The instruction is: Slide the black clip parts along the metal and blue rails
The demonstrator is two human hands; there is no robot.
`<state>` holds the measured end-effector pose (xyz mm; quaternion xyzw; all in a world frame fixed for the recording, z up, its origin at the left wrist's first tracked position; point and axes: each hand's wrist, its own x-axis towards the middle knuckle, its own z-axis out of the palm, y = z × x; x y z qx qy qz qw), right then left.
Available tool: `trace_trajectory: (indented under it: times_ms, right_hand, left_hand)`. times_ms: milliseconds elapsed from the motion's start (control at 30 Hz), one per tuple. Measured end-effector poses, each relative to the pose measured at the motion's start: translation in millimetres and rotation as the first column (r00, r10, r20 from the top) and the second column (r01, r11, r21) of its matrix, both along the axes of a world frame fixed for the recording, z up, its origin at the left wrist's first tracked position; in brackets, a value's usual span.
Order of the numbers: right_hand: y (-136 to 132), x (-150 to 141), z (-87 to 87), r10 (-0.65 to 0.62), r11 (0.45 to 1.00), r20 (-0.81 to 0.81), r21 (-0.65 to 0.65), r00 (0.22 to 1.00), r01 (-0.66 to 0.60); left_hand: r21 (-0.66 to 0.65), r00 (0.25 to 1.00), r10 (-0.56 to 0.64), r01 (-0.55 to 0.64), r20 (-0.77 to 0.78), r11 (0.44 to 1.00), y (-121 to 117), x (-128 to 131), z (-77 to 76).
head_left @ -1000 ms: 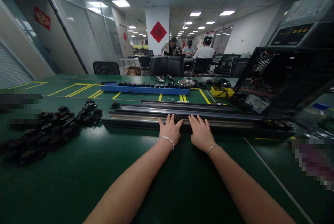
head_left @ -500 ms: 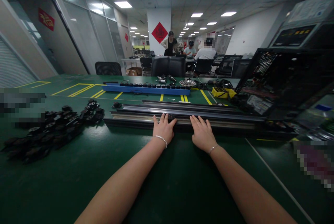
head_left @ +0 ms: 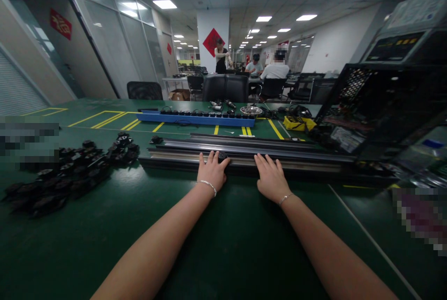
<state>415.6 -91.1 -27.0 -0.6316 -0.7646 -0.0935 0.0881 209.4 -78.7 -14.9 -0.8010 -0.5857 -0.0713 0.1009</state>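
A long black metal rail [head_left: 303, 166] with a brushed inner channel lies across the table in front of me. My left hand [head_left: 212, 173] is on its near side, thumb and forefinger at either side of a small black block [head_left: 222, 155] that sits in the channel. Its other fingers reach over the rail. Farther right, my right hand [head_left: 271, 179] lays its outstretched fingers on the rail's near edge, gripping nothing. More dark rails [head_left: 240, 144] run parallel just behind.
Black parts [head_left: 80, 165] are heaped at the left. A blue strip [head_left: 195, 119] with a row of black pieces lies farther back, near a metal bowl [head_left: 250, 111] and a yellow item [head_left: 298, 124]. An open computer case [head_left: 391, 109] stands at the right. People work in the background.
My left hand has shifted a little to the left along the rail, and the small black block has moved with it. My right hand has stayed in place.
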Motion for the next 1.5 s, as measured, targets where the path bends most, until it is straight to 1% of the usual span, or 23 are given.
trace_trajectory:
  times_ms: [267, 600, 833, 1267, 1500]
  right_hand:
    - [0.3, 0.7, -0.2, 0.003, 1.0, 0.017, 0.006, 1.0, -0.003]
    - [0.8, 1.7, -0.5, 0.006, 1.0, 0.033, 0.013, 0.999, -0.007]
    - [1.3, 2.4, -3.7, 0.012, 0.999, 0.026, 0.031, 1.0, -0.013]
    - [-0.1, 2.0, -1.7, 0.01, 1.0, 0.022, 0.019, 1.0, -0.01]
    - [0.8, 2.6, -2.1, 0.008, 1.0, 0.017, 0.009, 1.0, -0.008]
  left_hand:
    - [-0.008, 1.0, 0.023, -0.023, -0.017, 1.0, 1.6, -12.5, -1.7]
    - [-0.029, 0.998, 0.06, -0.06, -0.009, 0.998, -0.2, -31.9, 2.2]
    - [0.02, 0.997, 0.073, -0.073, -0.022, 0.997, 0.8, -45.6, -1.3]
    - [0.004, 0.996, 0.081, -0.08, -0.028, 0.997, 0.0, -49.5, -0.6]
    - [0.005, 0.994, 0.098, -0.098, -0.036, 0.995, 0.4, -60.4, 0.1]
